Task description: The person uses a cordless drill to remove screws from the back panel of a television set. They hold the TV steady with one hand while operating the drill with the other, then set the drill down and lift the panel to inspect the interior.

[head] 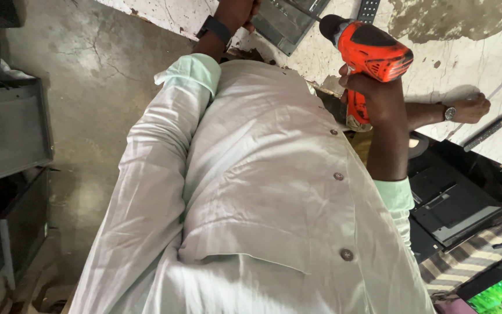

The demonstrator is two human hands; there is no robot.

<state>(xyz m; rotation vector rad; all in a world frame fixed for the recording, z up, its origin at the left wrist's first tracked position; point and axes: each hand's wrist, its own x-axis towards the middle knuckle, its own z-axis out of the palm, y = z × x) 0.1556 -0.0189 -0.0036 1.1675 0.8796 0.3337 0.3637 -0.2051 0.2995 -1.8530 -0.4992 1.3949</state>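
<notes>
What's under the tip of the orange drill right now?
The orange drill, gripped by the right hand, points at a dark grey panel lying on the worn white table. The left hand rests on that panel. The frame edge hides the bit's contact point.

Orange-and-black cordless drill [370, 55] and a dark flat panel [289, 20]

The drill sits upright by its handle, nose and bit pointing left toward the panel; the grey-black panel lies tilted on the worn white surface, its far part cut off by the frame.

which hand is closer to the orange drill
Right. The right hand is wrapped around the orange drill at its grip; the left hand is apart from it, on the dark panel.
</notes>
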